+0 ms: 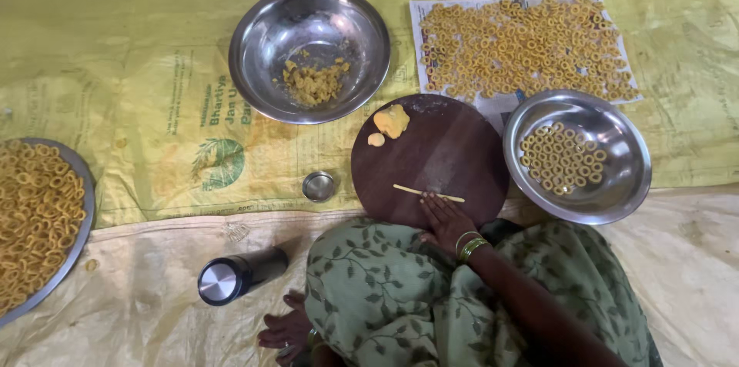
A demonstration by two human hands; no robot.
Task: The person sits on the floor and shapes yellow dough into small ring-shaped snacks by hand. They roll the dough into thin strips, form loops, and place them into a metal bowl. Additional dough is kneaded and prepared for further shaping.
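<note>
On the round dark wooden board sits one thin rolled dough strip, with the right hand flat over its near side, fingers stretched out straight and touching it, gripping nothing. Two dough lumps share the board: one big, one small. Three steel bowls total: dough crumbs bowl, ring bowl, tiny cup. One paper sheet of rings, one tray of fried rings, one steel flask. Left hand rests open on the floor.

Single head view, looking steeply down, fairly near the floor
</note>
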